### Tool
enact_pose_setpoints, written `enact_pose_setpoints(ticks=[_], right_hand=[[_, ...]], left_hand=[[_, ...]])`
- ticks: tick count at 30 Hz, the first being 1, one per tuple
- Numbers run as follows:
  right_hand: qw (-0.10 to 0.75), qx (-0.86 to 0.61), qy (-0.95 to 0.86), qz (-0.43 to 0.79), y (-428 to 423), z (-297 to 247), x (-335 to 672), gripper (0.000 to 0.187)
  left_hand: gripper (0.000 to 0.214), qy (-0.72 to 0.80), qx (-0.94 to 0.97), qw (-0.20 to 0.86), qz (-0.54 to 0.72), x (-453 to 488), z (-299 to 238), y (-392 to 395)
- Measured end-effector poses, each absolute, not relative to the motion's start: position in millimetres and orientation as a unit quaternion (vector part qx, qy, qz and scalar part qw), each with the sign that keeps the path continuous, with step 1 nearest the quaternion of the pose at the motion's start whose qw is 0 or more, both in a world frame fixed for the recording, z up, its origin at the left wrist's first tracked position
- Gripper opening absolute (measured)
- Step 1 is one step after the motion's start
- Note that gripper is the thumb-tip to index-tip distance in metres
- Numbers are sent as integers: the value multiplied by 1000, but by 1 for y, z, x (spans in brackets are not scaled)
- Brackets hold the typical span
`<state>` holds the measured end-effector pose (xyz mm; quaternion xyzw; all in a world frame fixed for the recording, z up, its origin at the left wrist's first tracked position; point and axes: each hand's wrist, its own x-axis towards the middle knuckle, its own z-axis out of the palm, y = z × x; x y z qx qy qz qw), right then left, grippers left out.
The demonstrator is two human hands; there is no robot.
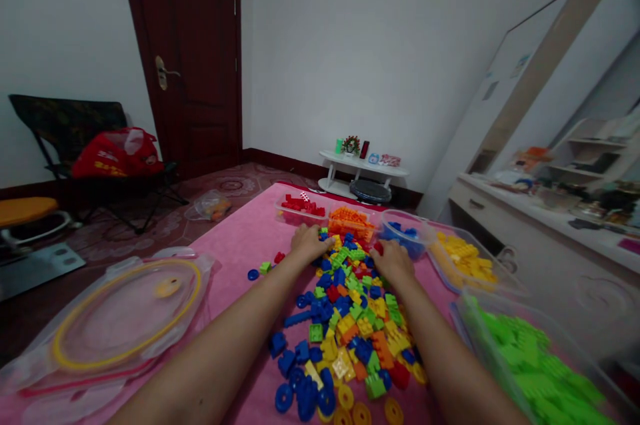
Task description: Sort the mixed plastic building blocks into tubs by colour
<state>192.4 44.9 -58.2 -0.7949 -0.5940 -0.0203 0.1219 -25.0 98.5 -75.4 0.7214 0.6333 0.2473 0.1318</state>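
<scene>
A long pile of mixed toy building blocks [345, 305] in blue, green, yellow, orange and red lies between my forearms. My left hand [307, 242] rests at the pile's far left edge, palm down. Its thumb is spread toward the blocks, and I see nothing held in it. On the other side, my right hand [393, 259] is at the far right edge, its fingertips closed around a small red block [379, 248]. Just beyond my hands stand clear tubs of red blocks [303, 205], orange blocks [350, 221] and blue blocks [404, 231].
At the right are a tub of yellow blocks [463, 258] and a larger one of green blocks [535, 358]. Stacked clear lids [130, 315] lie on the left of the pink-covered table [233, 238]. A few loose blocks [265, 267] lie beside my left forearm.
</scene>
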Motion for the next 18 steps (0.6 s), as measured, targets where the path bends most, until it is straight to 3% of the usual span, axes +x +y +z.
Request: enact_pose_setpoints(ticks=[9, 18], right_hand=[[186, -722, -666, 22, 52, -53, 170, 37], [177, -687, -698, 93, 54, -57, 151, 50]], left_hand=[[46, 586, 747, 137, 283, -20, -70, 97], [63, 572, 779, 121, 227, -9, -70, 87]])
